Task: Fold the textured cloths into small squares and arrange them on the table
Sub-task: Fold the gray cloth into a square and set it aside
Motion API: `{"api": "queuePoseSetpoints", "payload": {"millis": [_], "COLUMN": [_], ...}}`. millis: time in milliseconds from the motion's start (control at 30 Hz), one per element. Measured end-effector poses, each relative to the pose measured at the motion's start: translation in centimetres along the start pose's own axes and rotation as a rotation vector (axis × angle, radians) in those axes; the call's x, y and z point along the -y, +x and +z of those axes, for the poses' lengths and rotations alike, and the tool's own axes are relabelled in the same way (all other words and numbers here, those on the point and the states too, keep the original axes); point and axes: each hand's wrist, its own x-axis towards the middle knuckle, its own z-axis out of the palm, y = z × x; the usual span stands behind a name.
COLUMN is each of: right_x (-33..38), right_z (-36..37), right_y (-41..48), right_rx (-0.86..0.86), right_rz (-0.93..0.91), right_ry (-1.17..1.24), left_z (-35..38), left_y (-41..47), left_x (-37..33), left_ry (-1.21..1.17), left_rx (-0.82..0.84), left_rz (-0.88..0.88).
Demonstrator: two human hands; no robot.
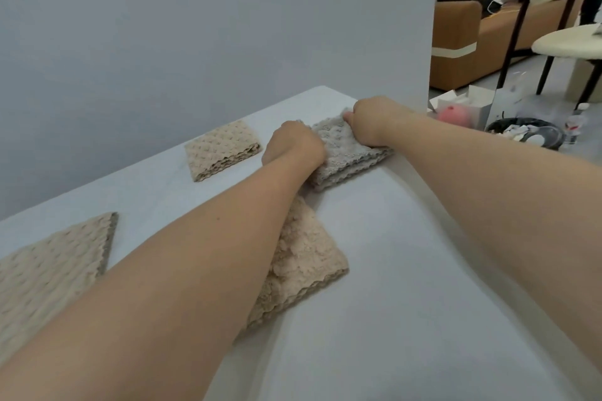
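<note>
A folded grey textured cloth [347,155] lies near the far right corner of the white table [407,286]. My left hand [293,148] grips its left edge with curled fingers. My right hand [371,119] pinches its far right corner. A folded beige cloth [223,148] lies to the left, near the wall. Another folded beige cloth [303,264] sits nearer to me, partly under my left forearm. A larger beige cloth [49,273] lies at the left edge of the view.
A grey wall [195,26] runs along the table's far side. Beyond the table's right edge stand a cream chair [566,39], a brown sofa [469,42], a white box [469,107] with a pink object, and a dark bin [527,133].
</note>
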Motion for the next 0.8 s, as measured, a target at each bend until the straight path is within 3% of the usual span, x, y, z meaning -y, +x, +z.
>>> {"api": "queuePoseSetpoints", "payload": {"millis": [200, 300, 400, 467, 600, 667, 800], "right_x": [0.6, 1.2, 0.6, 0.1, 0.2, 0.1, 0.2], "right_z": [-0.5, -0.8, -1.7, -1.4, 0.3, 1.3, 2.3], "right_y": [-0.2, -1.1, -2.1, -2.2, -3.3, -3.6, -3.2], "right_rx": [0.085, -0.045, -0.240, -0.310, -0.039, 0.043, 0.049], "right_rz": [0.135, 0.238, 0.361, 0.266, 0.011, -0.001, 0.021], "right_ry": [0.098, 0.041, 0.162, 0.258, 0.531, 0.528, 0.512], "left_z": [0.0, -1.3, -2.3, -2.2, -0.3, 0.5, 0.5], "left_y": [0.7, -0.4, -1.5, -1.8, -1.6, -1.2, -0.9], "left_x": [1.1, 1.1, 1.1, 1.0, 1.9, 2.5, 2.8], "left_ry": [-0.055, 0.042, 0.140, 0.132, 0.191, 0.262, 0.272], "left_rx": [0.000, -0.025, -0.085, -0.015, 0.231, 0.266, 0.333], "left_rz": [-0.056, 0.006, 0.269, 0.449, 0.502, 0.496, 0.469]}}
